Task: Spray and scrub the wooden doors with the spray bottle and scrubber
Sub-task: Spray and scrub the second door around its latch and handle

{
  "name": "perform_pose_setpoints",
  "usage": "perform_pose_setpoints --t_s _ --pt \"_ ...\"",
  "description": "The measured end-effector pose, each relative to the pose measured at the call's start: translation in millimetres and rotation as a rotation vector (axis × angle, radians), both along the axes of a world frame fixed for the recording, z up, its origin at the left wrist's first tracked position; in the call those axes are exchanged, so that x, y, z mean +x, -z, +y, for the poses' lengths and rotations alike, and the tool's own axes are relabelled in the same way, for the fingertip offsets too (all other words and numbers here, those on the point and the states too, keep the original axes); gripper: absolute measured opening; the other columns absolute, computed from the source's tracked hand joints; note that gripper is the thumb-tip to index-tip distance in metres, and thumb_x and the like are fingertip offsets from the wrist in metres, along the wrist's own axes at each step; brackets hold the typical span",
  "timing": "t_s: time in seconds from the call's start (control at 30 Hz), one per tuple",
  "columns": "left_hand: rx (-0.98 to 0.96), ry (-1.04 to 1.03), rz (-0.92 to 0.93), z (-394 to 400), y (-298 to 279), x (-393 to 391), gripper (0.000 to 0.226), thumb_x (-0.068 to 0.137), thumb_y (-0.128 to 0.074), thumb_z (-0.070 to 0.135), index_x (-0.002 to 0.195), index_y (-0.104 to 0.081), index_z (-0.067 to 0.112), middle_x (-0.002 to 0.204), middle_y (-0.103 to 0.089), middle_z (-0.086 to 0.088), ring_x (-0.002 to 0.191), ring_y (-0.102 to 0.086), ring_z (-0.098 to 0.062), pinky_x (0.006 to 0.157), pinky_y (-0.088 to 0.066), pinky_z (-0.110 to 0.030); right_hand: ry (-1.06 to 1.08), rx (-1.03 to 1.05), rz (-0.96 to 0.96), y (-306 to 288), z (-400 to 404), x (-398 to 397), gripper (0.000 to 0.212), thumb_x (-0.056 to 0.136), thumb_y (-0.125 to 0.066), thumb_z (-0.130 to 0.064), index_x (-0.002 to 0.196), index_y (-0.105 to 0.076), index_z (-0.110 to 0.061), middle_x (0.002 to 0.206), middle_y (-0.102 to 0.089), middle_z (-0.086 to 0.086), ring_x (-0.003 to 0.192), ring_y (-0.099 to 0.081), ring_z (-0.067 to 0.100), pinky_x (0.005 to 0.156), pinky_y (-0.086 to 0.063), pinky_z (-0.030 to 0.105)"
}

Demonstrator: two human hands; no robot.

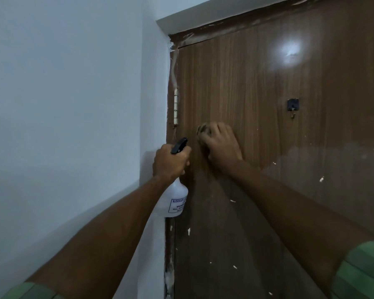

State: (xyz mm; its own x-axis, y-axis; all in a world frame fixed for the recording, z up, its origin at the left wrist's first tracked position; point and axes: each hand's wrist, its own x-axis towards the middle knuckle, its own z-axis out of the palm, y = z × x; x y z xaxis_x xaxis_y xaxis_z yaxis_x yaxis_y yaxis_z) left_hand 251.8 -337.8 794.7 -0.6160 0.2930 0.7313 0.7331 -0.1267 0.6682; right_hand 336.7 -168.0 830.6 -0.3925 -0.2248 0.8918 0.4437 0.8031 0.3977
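The right hand (pixel 219 143) has its fingers curled over the scrubber (pixel 203 129), pressing it flat against the wooden door (pixel 257 83), just right of the hinge (pixel 176 106) and slightly below it. The left hand (pixel 171 161) grips the neck of the spray bottle (pixel 175 199) below the hinge, bottle hanging upright, black nozzle aimed up-right at the door. Unscrubbed panel lies mostly right of the hinge, so the right hand is nearer.
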Motion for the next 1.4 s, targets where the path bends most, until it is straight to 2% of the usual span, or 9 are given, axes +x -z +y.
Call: perform_pose_setpoints --t_s 0.17,0.4,0.5,0.6,0.8,0.97,1.17,1.27,1.4 --pt "-0.047 0.11 0.03 28 1 24 0.03 0.105 -0.065 0.023 0.078 -0.071 0.011 0.065 -0.071 -0.005 0.046 -0.062 -0.011 0.052 -0.051 -0.026 -0.038 0.414 -0.507 48 37 45 0.032 0.09 -0.068 -0.021 0.123 -0.069 -0.022 0.124 -0.059 0.014 0.113 -0.058 0.033 0.093 -0.048 0.046" --pt "-0.068 0.183 0.126 57 -23 56 0.028 0.105 -0.065 0.026 0.081 -0.072 0.012 0.068 -0.074 -0.005 0.048 -0.065 -0.014 0.05 -0.051 -0.026 0.057 -0.059 0.159 -14 58 112 0.058 0.069 -0.086 -0.015 0.124 -0.068 -0.016 0.127 -0.055 0.018 0.113 -0.049 0.038 0.093 -0.047 0.051" --pt "-0.107 0.196 0.162 67 -23 72 0.028 0.105 -0.066 0.027 0.08 -0.071 0.014 0.066 -0.073 -0.003 0.044 -0.063 -0.008 0.049 -0.05 -0.023 0.004 0.151 -0.156 49 66 120 0.049 0.08 -0.081 -0.027 0.126 -0.067 -0.02 0.13 -0.054 0.014 0.119 -0.049 0.035 0.096 -0.044 0.049" --pt "-0.143 0.252 0.189 77 -19 90 0.027 0.104 -0.067 0.027 0.082 -0.072 0.014 0.068 -0.073 -0.004 0.046 -0.063 -0.007 0.048 -0.049 -0.021 0.077 0.345 -0.465 35 83 161 0.047 0.084 -0.076 -0.028 0.129 -0.063 -0.023 0.128 -0.056 0.014 0.116 -0.053 0.031 0.093 -0.049 0.047" --pt "-0.123 0.354 0.183 100 -22 128 0.029 0.102 -0.069 0.02 0.075 -0.072 0.008 0.064 -0.07 -0.009 0.039 -0.058 -0.008 0.041 -0.046 -0.02 0.029 -0.163 0.255 57 91 176 0.047 0.081 -0.077 -0.01 0.127 -0.068 -0.013 0.13 -0.054 0.019 0.115 -0.051 0.038 0.091 -0.045 0.047" --pt "-0.186 0.381 0.229 118 -22 150 0.028 0.102 -0.068 0.024 0.08 -0.074 0.007 0.067 -0.073 -0.008 0.047 -0.064 -0.013 0.048 -0.051 -0.027 0.142 0.296 -0.396 69 115 231 0.042 0.095 -0.058 -0.032 0.135 -0.064 -0.02 0.133 -0.055 0.016 0.12 -0.053 0.032 0.095 -0.049 0.046" --pt "-0.174 0.429 0.257 125 -28 175 0.026 0.104 -0.067 0.02 0.081 -0.07 0.008 0.065 -0.068 -0.004 0.039 -0.056 -0.002 0.041 -0.044 -0.016 0.155 -0.199 0.222 31 116 250 0.055 0.093 -0.066 -0.039 0.143 -0.055 -0.018 0.145 -0.045 0.019 0.129 -0.043 0.038 0.105 -0.045 0.059" --pt "-0.183 0.478 0.256 131 -23 182 0.025 0.105 -0.066 0.021 0.082 -0.068 0.012 0.064 -0.067 -0.001 0.041 -0.057 -0.002 0.043 -0.044 -0.017 0.26 -0.213 0.012 66 106 252 0.077 0.098 -0.048 -0.053 0.163 -0.025 -0.018 0.165 -0.018 0.022 0.151 -0.018 0.043 0.123 -0.023 0.06" --pt "-0.18 0.512 0.245 135 -20 192 0.025 0.106 -0.065 0.023 0.082 -0.067 0.015 0.065 -0.067 -0.001 0.042 -0.058 0.0 0.041 -0.044 -0.014 0.387 -0.049 -0.308 49 114 288 0.079 0.097 -0.048 -0.042 0.165 -0.017 -0.018 0.169 -0.014 0.02 0.152 -0.02 0.044 0.121 -0.029 0.058"
